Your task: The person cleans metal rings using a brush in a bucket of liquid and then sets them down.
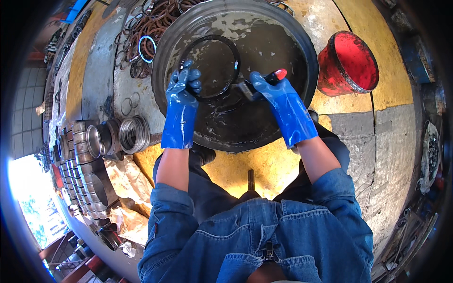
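My left hand (183,85), in a blue rubber glove, is closed on the left side of a large black metal ring (236,55). The ring hangs tilted over a wide round basin (163,56) of dark, murky liquid. In my right hand (273,87), gloved the same way, is a brush (280,74) with a dark handle and a red end. Its dark head points left, close to the lower right of the ring; whether they touch I cannot tell. Both hands are above the basin, and the fingers partly hide the ring and the handle.
A red bucket (351,61) with a dirty rim stands right of the basin. Rusty rings (158,23) lie heaped at the back left, with a shiny ring (147,49) among them. Metal rings (134,134) and stacked cylindrical sleeves (89,165) stand at left, beside brown paper (126,179).
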Demonstrator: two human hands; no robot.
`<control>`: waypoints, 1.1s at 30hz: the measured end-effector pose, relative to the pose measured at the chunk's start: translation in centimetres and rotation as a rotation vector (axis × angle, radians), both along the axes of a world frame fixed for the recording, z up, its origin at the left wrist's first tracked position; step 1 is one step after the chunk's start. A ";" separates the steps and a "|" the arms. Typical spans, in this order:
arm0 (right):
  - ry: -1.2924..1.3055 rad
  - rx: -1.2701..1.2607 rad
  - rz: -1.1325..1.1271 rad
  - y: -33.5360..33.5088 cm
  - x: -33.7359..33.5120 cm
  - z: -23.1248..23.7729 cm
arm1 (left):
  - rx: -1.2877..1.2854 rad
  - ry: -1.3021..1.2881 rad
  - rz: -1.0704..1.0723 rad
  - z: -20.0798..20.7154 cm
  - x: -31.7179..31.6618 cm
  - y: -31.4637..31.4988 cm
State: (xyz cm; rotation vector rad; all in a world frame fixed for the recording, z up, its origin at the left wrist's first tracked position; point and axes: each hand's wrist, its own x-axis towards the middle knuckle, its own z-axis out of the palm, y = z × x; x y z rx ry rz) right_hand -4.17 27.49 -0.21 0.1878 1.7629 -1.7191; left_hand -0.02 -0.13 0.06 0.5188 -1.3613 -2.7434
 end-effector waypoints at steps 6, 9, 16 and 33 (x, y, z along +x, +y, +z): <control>0.153 -0.235 -0.030 0.5 -0.1 0.3 | 0.335 0.014 -0.128 -0.6 -0.4 0.3; 0.216 -0.247 0.058 1.0 -0.8 -0.6 | 0.278 -0.001 -0.117 -1.2 -1.1 1.1; 1.002 0.771 0.382 1.6 -1.1 1.7 | -1.819 0.418 0.083 2.8 -1.1 3.5; 0.454 0.739 0.313 2.3 -2.2 -1.3 | -0.582 -0.233 -0.037 3.1 0.5 2.5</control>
